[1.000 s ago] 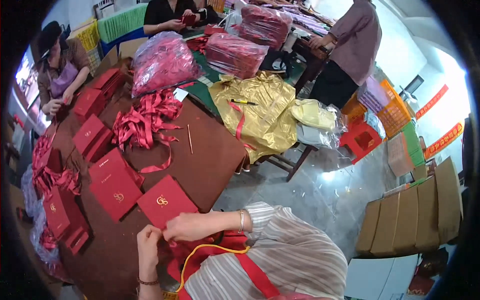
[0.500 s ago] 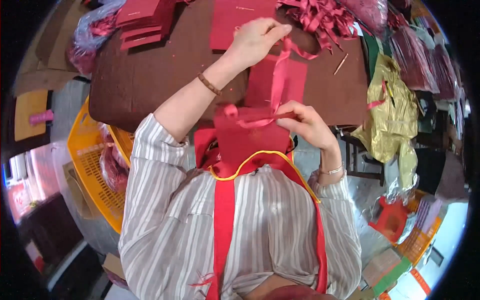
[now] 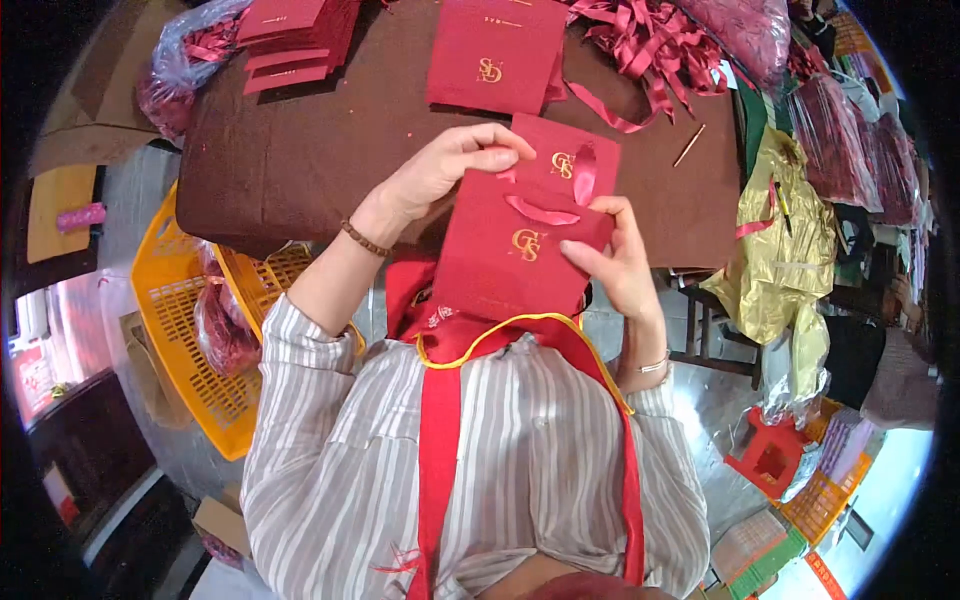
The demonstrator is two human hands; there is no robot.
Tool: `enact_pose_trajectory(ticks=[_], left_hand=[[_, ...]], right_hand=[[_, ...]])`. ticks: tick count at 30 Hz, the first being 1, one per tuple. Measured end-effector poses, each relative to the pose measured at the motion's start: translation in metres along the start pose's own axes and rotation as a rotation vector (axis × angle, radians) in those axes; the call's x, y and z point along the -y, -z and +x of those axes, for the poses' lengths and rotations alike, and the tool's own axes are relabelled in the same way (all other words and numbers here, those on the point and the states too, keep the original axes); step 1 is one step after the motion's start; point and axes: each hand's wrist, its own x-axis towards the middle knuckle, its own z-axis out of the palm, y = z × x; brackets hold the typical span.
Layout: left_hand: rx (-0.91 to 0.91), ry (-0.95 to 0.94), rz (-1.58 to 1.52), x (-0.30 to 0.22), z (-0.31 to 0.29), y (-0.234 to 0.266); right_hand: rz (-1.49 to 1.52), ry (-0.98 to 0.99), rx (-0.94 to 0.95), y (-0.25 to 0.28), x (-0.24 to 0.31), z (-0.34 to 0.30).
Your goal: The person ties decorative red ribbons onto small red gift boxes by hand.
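Observation:
A dark red paper gift bag [image 3: 480, 250] with gold lettering is held in front of my chest, its upper edge tilted. A short pink-red ribbon [image 3: 545, 212] loops across its front near that edge. My right hand [image 3: 620, 255] grips the bag's right side, thumb on the front and fingers behind. At the bag's upper left corner is my left hand [image 3: 455, 168], thumb and fingers brought together; a scrap of ribbon shows just below them, but what they pinch is hidden. Behind lies another red bag [image 3: 545, 135] on the brown-covered table [image 3: 330, 160], with a ribbon hanging over it.
A stack of red bags [image 3: 490, 60] lies at the table's far middle, more folded bags [image 3: 290, 50] to its left. Loose ribbons [image 3: 650, 50] pile up at the far right, near a thin stick [image 3: 688, 145]. A yellow crate [image 3: 190, 330] stands left, gold plastic [image 3: 780, 240] hangs right.
My left hand has come down from above the far stack to the bag's corner. The long ribbon stretched up from the bag is now a short loop on its front, and the bag faces me flatter.

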Motion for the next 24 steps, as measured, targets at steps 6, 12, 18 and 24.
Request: enact_pose_trajectory(ticks=[6,12,18,24], left_hand=[[-0.361,-0.127,-0.192,0.001,0.013,0.014],[-0.401,-0.249,-0.295,-0.009,0.021,0.018],[-0.569,-0.200,-0.092,-0.006,0.017,0.019],[-0.709,-0.328,0.274,0.000,0.023,0.019]], right_hand=[[-0.021,-0.028,-0.036,-0.022,-0.003,-0.006],[0.127,0.042,-0.195,-0.037,-0.002,-0.010],[0.164,0.026,-0.208,-0.043,0.004,-0.012],[0.067,0.077,-0.244,-0.046,-0.003,-0.021]])
